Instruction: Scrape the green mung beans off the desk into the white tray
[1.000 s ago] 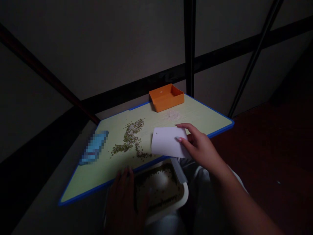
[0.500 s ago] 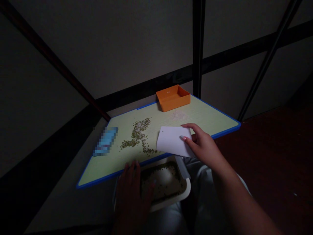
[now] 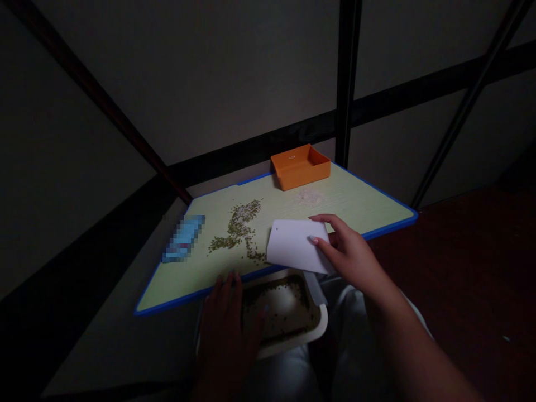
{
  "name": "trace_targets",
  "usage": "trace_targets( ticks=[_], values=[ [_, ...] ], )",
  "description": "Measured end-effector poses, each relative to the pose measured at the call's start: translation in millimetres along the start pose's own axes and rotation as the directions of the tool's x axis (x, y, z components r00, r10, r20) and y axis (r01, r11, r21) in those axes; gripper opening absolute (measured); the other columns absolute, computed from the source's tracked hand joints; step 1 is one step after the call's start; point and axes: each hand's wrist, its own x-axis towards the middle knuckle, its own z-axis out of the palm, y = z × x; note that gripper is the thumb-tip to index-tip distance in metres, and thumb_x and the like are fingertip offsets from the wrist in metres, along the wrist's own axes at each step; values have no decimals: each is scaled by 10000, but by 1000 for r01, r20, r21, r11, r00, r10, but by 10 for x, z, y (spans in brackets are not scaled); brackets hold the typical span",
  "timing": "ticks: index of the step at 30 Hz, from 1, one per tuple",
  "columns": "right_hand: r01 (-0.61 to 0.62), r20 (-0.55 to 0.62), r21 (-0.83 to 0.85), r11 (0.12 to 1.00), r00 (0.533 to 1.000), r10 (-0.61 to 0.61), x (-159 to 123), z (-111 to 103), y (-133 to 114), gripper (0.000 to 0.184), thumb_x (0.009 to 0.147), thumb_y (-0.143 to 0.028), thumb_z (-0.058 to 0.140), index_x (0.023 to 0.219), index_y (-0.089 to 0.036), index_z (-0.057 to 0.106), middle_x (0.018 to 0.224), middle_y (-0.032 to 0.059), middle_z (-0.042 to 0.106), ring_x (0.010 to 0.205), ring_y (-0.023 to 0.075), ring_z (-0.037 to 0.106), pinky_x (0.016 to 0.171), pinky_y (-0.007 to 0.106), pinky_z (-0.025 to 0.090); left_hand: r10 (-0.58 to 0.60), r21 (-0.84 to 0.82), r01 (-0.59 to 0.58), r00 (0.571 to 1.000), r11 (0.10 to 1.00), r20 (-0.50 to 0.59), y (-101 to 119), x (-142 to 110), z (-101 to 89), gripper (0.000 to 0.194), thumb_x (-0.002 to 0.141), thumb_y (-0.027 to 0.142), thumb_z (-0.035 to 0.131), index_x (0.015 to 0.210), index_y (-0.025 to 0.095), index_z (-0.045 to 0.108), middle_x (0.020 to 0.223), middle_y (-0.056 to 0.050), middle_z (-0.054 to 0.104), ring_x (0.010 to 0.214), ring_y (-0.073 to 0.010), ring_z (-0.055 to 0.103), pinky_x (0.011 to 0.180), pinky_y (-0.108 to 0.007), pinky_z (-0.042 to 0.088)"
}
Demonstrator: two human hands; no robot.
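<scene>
R hand (image 3: 349, 254) closed on white plastic scraper card (image 3: 295, 245), pinched at the card's right side, thumb on top w/ fingers behind. Card sits tilted, its left edge just beside the near end of the green mung bean trail (image 3: 239, 230). Angle looks chosen to present that edge to the beans, not confirmed.

L hand (image 3: 228, 329) is low at the near edge of the board, fingers curled up to the blue rim. Can't tell if gripping or just resting; prob steadying.

White tray (image 3: 295, 350) sits right under that near edge, holding more beans, so stuff coming off the edge would land in it.

Far side: orange plastic tray (image 3: 300, 170) near the far corner, pale grain pile (image 3: 309, 196) just in front of it. Left side of board (image 3: 355, 204): blue item (image 3: 183, 238), pixelated, can't ID.
</scene>
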Motion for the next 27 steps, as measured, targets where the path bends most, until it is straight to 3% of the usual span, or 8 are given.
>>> trace_targets(
  ticks=[11, 27],
  values=[
    [-12, 7, 31, 999, 1000, 12, -17, 9, -24, 394, 886, -313, 560, 1262, -194, 562, 571, -51, 535, 491, 161, 517, 474, 246, 313, 21, 5, -21, 1000, 1000, -11, 1, 1, 3, 707, 930, 471, 462, 1531, 173, 238, 1543, -171, 428, 1471, -331, 330, 1129, -560, 397],
    [-20, 36, 139, 990, 999, 15, -34, -15, 9, 412, 886, -310, 582, 1279, -191, 550, 568, -58, 504, 489, 137, 474, 440, 227, 298, 28, 38, -28, 1000, 999, 6, 43, 41, -50, 677, 924, 497, 445, 1454, 80, 386, 1494, -220, 480, 1421, -365, 403, 1089, -566, 436]
  ],
)
